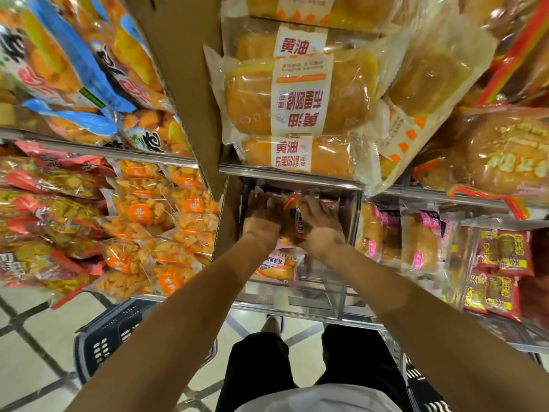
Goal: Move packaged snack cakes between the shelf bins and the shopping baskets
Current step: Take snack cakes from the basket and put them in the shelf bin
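Pale tiled floor (32, 349) with dark grout lines lies below metal-edged shelving (285, 173), apparently under bright store lighting.

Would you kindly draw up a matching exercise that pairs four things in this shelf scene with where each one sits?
Things:
1. dark plastic shopping basket
2. butter bread loaves in clear bags
3. pink-labelled snack cake packets
4. both hands

Places:
A. bin right of the hands
B. floor, lower left
C. clear middle bin
D. shelf above the hands

Pairs: 1-B, 2-D, 3-A, 4-C
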